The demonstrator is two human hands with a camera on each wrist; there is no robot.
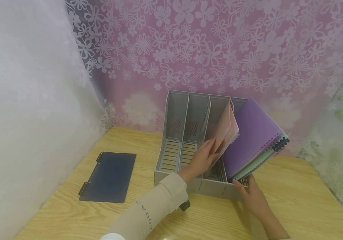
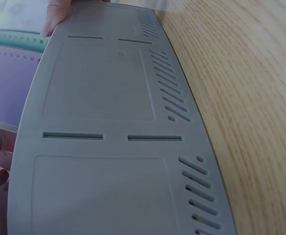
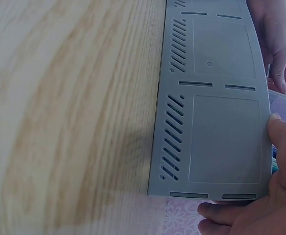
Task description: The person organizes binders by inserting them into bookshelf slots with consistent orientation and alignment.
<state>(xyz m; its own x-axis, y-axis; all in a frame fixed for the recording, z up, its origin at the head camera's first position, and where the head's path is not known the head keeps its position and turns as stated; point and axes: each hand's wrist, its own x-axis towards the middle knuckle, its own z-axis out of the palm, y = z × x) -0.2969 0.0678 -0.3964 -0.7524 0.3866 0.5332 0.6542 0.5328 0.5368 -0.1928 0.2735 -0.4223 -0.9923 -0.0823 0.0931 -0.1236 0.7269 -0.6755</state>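
A grey file organizer [image 1: 198, 187] with four upright compartments stands on the table. My left hand [image 1: 200, 160] pinches a pink notebook [image 1: 226, 128], which leans in the third compartment from the left. In the rightmost compartment a purple binder notebook [image 1: 250, 133] leans to the right, with a mint-green notebook [image 1: 253, 165] against it and black rings at their outer edge. My right hand [image 1: 253, 196] grips the organizer's front right corner. In the right wrist view its thumb [image 3: 278, 128] lies on the front wall's top edge and its fingers reach round the end.
A dark blue loose-leaf notebook [image 1: 108, 176] with black rings lies flat on the wooden table [image 1: 54, 213], left of the organizer. Flowered pink fabric [image 1: 174, 50] hangs behind, and pale fabric [image 1: 33, 100] borders the left side. A small black object [image 1: 184, 205] shows under the left sleeve.
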